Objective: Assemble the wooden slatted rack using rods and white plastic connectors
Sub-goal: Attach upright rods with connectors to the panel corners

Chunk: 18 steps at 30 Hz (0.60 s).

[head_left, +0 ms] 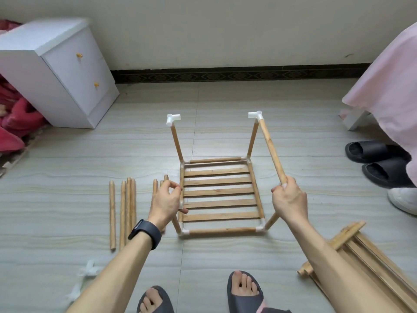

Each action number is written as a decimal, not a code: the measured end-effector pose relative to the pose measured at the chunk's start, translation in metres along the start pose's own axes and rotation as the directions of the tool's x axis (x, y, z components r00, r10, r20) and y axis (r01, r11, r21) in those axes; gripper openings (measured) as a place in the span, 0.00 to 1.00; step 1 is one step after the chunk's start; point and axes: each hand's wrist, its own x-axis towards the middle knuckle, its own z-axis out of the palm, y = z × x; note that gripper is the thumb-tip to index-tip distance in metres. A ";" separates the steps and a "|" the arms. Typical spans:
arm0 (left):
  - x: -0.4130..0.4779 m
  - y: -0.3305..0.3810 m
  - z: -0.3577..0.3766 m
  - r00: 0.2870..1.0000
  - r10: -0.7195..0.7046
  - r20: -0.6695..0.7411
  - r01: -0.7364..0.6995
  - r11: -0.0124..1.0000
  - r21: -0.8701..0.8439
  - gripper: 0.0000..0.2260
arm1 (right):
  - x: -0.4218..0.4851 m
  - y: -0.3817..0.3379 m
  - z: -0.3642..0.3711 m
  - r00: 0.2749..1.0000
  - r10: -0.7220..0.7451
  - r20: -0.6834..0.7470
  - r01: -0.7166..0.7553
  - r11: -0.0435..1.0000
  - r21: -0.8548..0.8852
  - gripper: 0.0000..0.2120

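Rack (218,195) part-built, standing on the tiled floor (67,159) between both hands.
Pale wooden slats sit in a rod frame with white corner joints, and uprights rise from the corners. The right hand (290,199) grips the lower end of a slanted rod (270,147) running to the far-right connector (255,114). The left hand (165,199) is curled at the near-left upright; hold unclear.

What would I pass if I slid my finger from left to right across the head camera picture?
white cabinet → loose rods → left hand → slatted rack → right hand → black slippers
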 end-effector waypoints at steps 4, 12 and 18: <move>-0.002 0.003 0.005 0.999 -0.001 0.044 0.001 1.000 0.000 0.05 | 0.019 0.005 -0.006 1.000 0.005 -0.011 -0.006 0.998 -0.060 0.10; -0.011 0.016 0.002 0.976 -0.150 0.156 0.169 0.978 -0.120 0.12 | 0.026 -0.001 -0.010 0.995 0.005 -0.103 -0.008 0.999 -0.035 0.11; -0.041 0.018 0.008 0.870 -0.238 0.431 0.385 0.875 -0.293 0.24 | 0.008 -0.002 -0.009 0.899 0.289 -0.327 -0.159 0.914 0.372 0.47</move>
